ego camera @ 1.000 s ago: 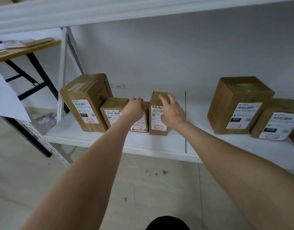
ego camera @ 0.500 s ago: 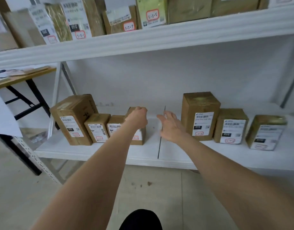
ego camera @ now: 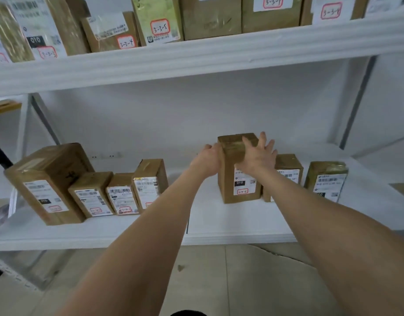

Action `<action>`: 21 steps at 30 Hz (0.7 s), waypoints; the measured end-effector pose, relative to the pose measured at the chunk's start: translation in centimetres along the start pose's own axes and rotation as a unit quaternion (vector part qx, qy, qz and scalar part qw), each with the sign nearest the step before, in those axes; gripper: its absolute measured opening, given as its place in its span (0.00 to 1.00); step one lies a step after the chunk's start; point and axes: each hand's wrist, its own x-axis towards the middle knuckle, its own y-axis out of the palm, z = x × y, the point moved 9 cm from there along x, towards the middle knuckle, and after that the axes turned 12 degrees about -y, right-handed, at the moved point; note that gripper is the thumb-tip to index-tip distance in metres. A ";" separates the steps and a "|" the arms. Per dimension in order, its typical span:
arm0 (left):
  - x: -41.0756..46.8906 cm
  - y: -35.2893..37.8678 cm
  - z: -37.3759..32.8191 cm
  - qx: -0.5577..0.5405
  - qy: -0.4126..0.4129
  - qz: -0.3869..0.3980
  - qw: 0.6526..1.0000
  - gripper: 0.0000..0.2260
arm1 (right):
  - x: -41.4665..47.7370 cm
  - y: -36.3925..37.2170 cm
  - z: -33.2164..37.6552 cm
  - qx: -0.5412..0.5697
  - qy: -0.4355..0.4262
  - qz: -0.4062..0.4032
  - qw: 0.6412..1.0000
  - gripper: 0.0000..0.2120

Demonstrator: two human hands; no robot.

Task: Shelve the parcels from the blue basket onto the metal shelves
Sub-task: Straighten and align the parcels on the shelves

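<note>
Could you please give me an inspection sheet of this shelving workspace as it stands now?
Surface: white lower shelf, seam near the middle.
Job's things: tall parcel upright on it; four parcels in a row to its left, two parcels to its right; blue basket not in view.
Clutter: nothing seen.
Grippers: left hand against the tall parcel's left side, fingers hidden; right hand spread over its upper front.
Cables: nothing seen.
Surroundings: upper shelf lined with labelled parcels; cracked floor tile below.
</note>
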 end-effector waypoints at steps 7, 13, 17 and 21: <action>2.2 1.0 0.5 -0.137 -0.032 0.053 0.989 0.17 | -0.1 0.7 1.1 0.058 -0.016 -0.010 0.998 0.26; 2.1 -1.7 5.8 0.000 -0.150 -0.009 0.989 0.22 | -0.3 0.7 1.3 0.110 -0.065 -0.034 0.991 0.30; 2.3 -2.3 1.6 0.072 -0.079 -0.056 0.993 0.36 | -1.0 1.7 -4.7 -0.050 0.015 0.010 0.999 0.41; 3.5 0.9 -1.7 0.165 -0.038 -0.014 0.985 0.40 | -1.1 3.5 -8.4 -0.099 0.065 0.071 0.990 0.36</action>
